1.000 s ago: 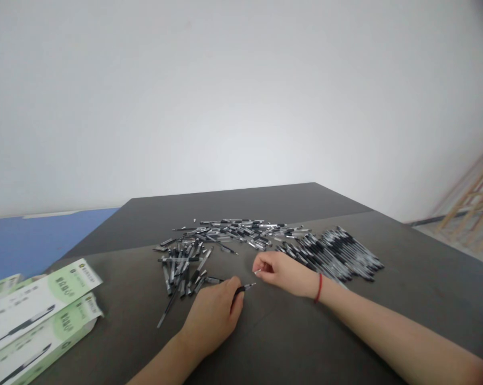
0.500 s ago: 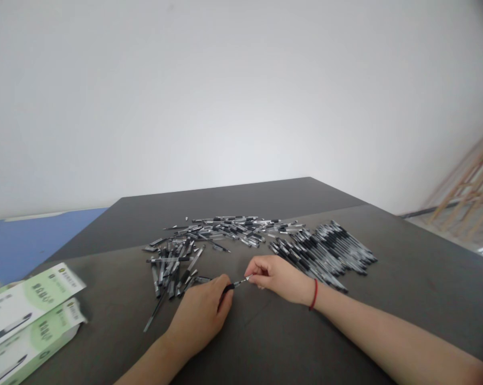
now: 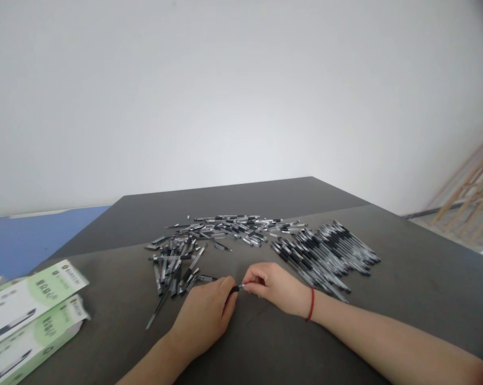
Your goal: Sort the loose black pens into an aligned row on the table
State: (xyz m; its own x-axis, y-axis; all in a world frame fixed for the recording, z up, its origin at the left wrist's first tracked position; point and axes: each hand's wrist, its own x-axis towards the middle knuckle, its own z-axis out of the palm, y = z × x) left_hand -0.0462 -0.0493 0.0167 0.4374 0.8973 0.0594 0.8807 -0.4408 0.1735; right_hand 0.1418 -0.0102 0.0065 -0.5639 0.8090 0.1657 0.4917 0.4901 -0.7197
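My left hand (image 3: 207, 310) is closed around a pen (image 3: 235, 289), and only its black grip end sticks out past the fingers. My right hand (image 3: 271, 283), with a red string on the wrist, pinches the small silvery pen tip at that end; the fingers partly cover it. Left and ahead of my left hand lies a loose pile of pens and pen parts (image 3: 173, 267), some with black grips. More jumbled pen pieces (image 3: 241, 230) spread across the middle. Beyond my right wrist, several pens (image 3: 325, 251) lie side by side in slanting rows.
Green and white pen boxes (image 3: 37, 310) sit at the left edge of the dark table (image 3: 265, 200). A white wall (image 3: 241, 96) rises behind. Blue flooring (image 3: 37, 235) shows at left, and a wooden rack (image 3: 469, 187) stands at far right.
My right hand has come left and slightly down, closing the gap to my left hand. Less of the pen's front end shows between the hands.
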